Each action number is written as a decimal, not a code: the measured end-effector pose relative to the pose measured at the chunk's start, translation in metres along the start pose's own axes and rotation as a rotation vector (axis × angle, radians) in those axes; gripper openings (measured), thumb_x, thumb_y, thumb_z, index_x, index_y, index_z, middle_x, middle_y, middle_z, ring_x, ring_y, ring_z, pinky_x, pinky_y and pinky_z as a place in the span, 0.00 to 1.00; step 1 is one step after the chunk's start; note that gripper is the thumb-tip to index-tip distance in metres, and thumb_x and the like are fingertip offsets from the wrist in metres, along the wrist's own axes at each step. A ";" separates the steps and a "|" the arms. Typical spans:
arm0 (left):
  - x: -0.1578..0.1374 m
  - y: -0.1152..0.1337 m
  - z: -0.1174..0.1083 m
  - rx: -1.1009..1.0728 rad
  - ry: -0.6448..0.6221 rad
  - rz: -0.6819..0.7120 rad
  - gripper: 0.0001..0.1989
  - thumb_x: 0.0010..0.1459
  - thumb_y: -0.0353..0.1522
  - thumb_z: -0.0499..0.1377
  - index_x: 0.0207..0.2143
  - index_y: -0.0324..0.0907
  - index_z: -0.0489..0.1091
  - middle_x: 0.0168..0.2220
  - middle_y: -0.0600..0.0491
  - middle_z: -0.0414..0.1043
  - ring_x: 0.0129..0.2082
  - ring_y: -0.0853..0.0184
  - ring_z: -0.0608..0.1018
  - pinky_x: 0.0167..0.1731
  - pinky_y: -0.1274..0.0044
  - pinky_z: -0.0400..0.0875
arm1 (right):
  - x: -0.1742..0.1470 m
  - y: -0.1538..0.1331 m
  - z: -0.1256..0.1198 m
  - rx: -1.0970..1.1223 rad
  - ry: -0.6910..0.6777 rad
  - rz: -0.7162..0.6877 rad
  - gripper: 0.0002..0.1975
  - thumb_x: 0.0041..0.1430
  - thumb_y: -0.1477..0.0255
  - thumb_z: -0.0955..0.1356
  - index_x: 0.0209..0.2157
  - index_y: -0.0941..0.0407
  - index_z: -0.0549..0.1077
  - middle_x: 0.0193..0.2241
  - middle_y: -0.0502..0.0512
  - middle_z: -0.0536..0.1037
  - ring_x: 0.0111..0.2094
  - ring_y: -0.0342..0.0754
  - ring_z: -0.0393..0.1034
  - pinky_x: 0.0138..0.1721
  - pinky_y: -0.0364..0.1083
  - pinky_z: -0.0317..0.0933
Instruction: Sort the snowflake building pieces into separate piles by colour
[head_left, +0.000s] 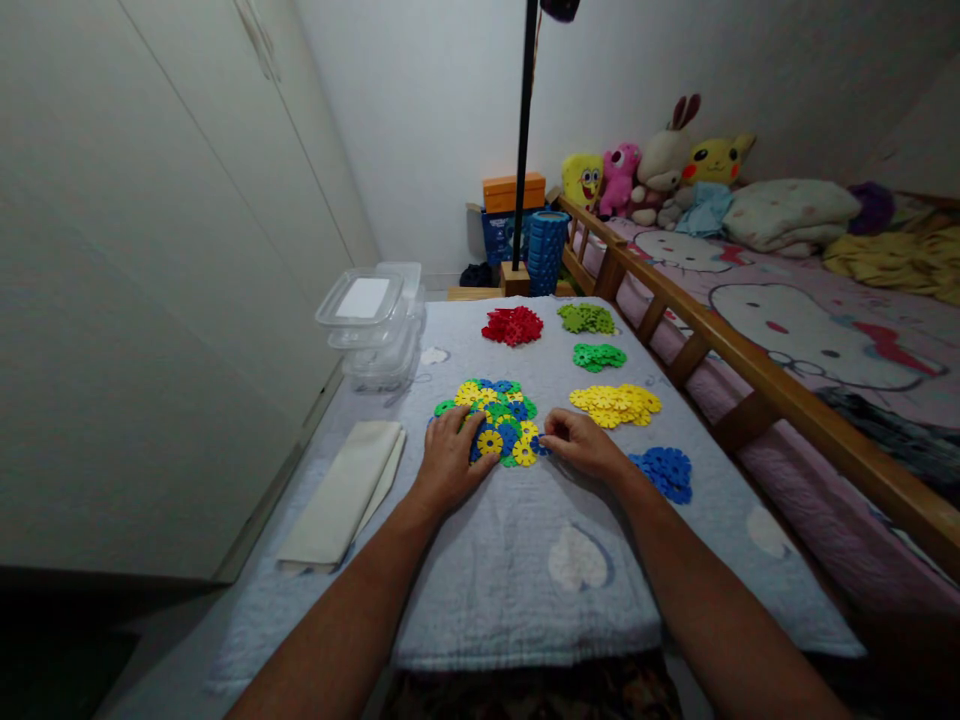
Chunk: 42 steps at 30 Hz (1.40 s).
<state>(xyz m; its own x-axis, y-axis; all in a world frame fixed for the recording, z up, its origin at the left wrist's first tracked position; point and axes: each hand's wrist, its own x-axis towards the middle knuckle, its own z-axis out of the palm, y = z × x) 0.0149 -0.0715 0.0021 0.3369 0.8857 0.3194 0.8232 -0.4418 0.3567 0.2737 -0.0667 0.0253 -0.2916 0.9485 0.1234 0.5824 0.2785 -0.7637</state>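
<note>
"Nearest first, quick."

"My forearms [364, 612], reaching over the cloth-covered tabletop [510, 610]. White heart print [577, 558] between them. Folded cream cloth [341, 495] off to my left."

"Grip status?"

"Left hand [448, 462]: open, fingers spread, resting on the mixed pile [504, 420]. Right hand [589, 445]: fingers curled in, tips at a blue disc [543, 446] on the pile's right edge. Pinched or just touched, can't tell."

"Pile details?"

"Blue, yellow and green notched discs, overlapping, mid-tabletop, right in front of me."

"Around it?"

"Right side, near to far: blue pile [667, 474] just beside my right forearm, yellow pile [615, 405], green pile [598, 356], lighter green pile [586, 318]. Stacked clear containers [379, 350] on the left. Red pile [513, 326] beyond the mixed one, near the far edge."

"Past the tabletop?"

"Bed [810, 320] on the right, wooden rail [705, 321] along it. Straight ahead: black pole [523, 140], blue textured cylinder [548, 250], orange box [514, 192]. Plush toys [619, 180] at the bed's far end. Wall [420, 130] behind."
</note>
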 end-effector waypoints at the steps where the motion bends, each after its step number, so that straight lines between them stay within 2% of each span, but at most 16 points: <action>1: 0.001 -0.001 0.000 -0.004 0.001 -0.005 0.30 0.57 0.44 0.62 0.60 0.45 0.64 0.61 0.42 0.63 0.62 0.50 0.64 0.61 0.55 0.57 | 0.001 0.002 -0.004 0.037 0.030 0.034 0.06 0.54 0.69 0.68 0.27 0.55 0.67 0.23 0.45 0.67 0.26 0.42 0.60 0.29 0.42 0.54; 5: 0.003 -0.002 -0.001 -0.021 0.022 -0.017 0.27 0.59 0.42 0.60 0.59 0.43 0.65 0.60 0.42 0.64 0.61 0.51 0.65 0.61 0.57 0.59 | -0.001 0.015 -0.033 0.080 0.194 0.104 0.08 0.52 0.65 0.69 0.28 0.55 0.69 0.24 0.47 0.71 0.26 0.44 0.64 0.29 0.42 0.57; 7: 0.003 -0.003 -0.001 -0.028 0.045 -0.021 0.25 0.59 0.41 0.60 0.58 0.44 0.66 0.60 0.43 0.65 0.61 0.52 0.66 0.61 0.58 0.60 | -0.007 0.021 -0.051 0.073 0.219 0.139 0.08 0.51 0.64 0.69 0.29 0.55 0.72 0.25 0.49 0.74 0.28 0.45 0.67 0.30 0.43 0.60; 12: 0.005 -0.004 0.000 -0.037 0.071 -0.018 0.23 0.60 0.42 0.59 0.57 0.44 0.67 0.59 0.43 0.66 0.60 0.53 0.67 0.62 0.59 0.60 | -0.037 0.033 -0.088 -0.039 0.130 0.195 0.09 0.52 0.65 0.68 0.30 0.55 0.77 0.28 0.51 0.79 0.31 0.48 0.71 0.34 0.45 0.63; 18: 0.005 -0.007 0.002 -0.034 0.080 -0.021 0.24 0.61 0.43 0.58 0.57 0.44 0.66 0.60 0.43 0.65 0.61 0.52 0.67 0.62 0.59 0.60 | -0.067 0.036 -0.100 -0.153 0.038 0.246 0.08 0.51 0.69 0.66 0.28 0.55 0.78 0.26 0.52 0.79 0.28 0.47 0.70 0.29 0.44 0.61; 23: 0.004 -0.007 0.001 -0.037 0.095 -0.026 0.24 0.61 0.43 0.57 0.56 0.42 0.67 0.59 0.42 0.66 0.60 0.52 0.67 0.62 0.59 0.60 | -0.069 0.035 -0.095 -0.318 -0.024 0.179 0.07 0.50 0.73 0.66 0.25 0.53 0.77 0.26 0.51 0.78 0.31 0.48 0.70 0.35 0.46 0.60; 27: 0.004 -0.008 0.000 -0.033 0.093 -0.045 0.24 0.62 0.43 0.57 0.56 0.42 0.67 0.58 0.42 0.66 0.60 0.52 0.67 0.62 0.59 0.59 | -0.069 0.041 -0.088 -0.518 0.025 0.166 0.05 0.48 0.74 0.69 0.26 0.52 0.79 0.30 0.53 0.78 0.36 0.51 0.69 0.43 0.49 0.59; 30: 0.004 -0.010 -0.001 -0.026 0.082 -0.049 0.26 0.61 0.45 0.58 0.58 0.42 0.66 0.59 0.41 0.64 0.60 0.52 0.67 0.62 0.59 0.59 | -0.066 0.041 -0.084 -0.553 0.072 0.149 0.06 0.49 0.75 0.70 0.29 0.52 0.79 0.32 0.54 0.78 0.39 0.52 0.69 0.46 0.50 0.58; 33: 0.003 -0.013 -0.003 -0.002 0.044 -0.045 0.33 0.56 0.48 0.61 0.60 0.43 0.63 0.62 0.41 0.60 0.62 0.50 0.63 0.63 0.58 0.56 | -0.054 0.028 -0.077 -0.524 0.098 0.084 0.08 0.51 0.76 0.70 0.34 0.53 0.79 0.35 0.55 0.78 0.41 0.52 0.69 0.48 0.50 0.58; 36: 0.000 -0.015 -0.005 0.032 -0.012 -0.058 0.44 0.48 0.52 0.66 0.63 0.44 0.60 0.65 0.40 0.54 0.65 0.46 0.58 0.64 0.55 0.53 | -0.034 0.005 -0.058 -0.498 0.006 -0.013 0.08 0.54 0.76 0.69 0.37 0.55 0.78 0.37 0.56 0.78 0.42 0.51 0.69 0.48 0.50 0.58; 39: -0.002 -0.016 -0.008 0.056 -0.055 -0.085 0.52 0.41 0.53 0.70 0.65 0.45 0.57 0.68 0.39 0.50 0.67 0.41 0.55 0.64 0.54 0.51 | -0.015 -0.018 -0.027 -0.497 -0.084 -0.073 0.08 0.57 0.76 0.69 0.40 0.56 0.77 0.38 0.58 0.77 0.43 0.52 0.68 0.48 0.49 0.59; 42: -0.005 -0.017 -0.010 0.078 -0.092 -0.121 0.58 0.36 0.53 0.72 0.66 0.46 0.54 0.69 0.37 0.47 0.67 0.38 0.53 0.63 0.51 0.50 | -0.006 -0.030 0.005 -0.503 -0.085 -0.088 0.10 0.58 0.74 0.69 0.43 0.58 0.75 0.41 0.59 0.76 0.44 0.52 0.67 0.48 0.48 0.59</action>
<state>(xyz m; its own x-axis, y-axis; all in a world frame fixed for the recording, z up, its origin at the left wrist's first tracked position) -0.0048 -0.0696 0.0032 0.2707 0.9427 0.1952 0.8922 -0.3218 0.3169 0.2542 -0.0816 0.0442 -0.4041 0.9086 0.1053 0.8399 0.4142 -0.3508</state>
